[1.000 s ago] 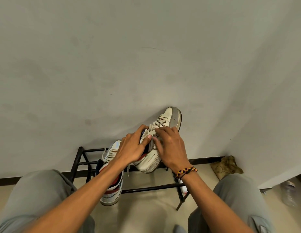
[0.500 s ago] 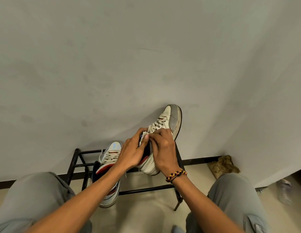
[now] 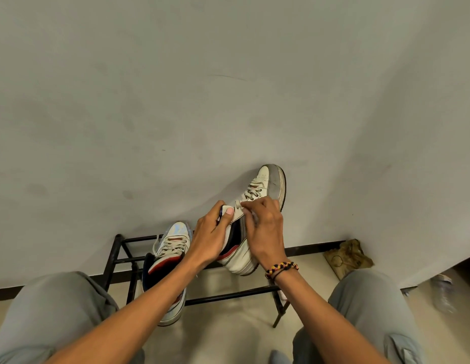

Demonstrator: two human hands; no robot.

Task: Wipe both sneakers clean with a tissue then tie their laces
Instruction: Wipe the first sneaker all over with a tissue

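Sneakers sat apart: the raised sneaker [image 3: 265, 187] tilted toe-up between both hands; the second sneaker [image 3: 171, 248] rested on the black rack [image 3: 118, 258] below the left forearm. Left hand [image 3: 210, 237] clamped its tongue; right hand [image 3: 265, 229] pinched a lace [image 3: 238, 206].

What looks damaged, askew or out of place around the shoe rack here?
The raised sneaker in both hands has a grimy grey toe and sole edge. The second sneaker overhangs the front bar of the black rack, laces loose. A crumpled brown bag lies on the floor by the wall.
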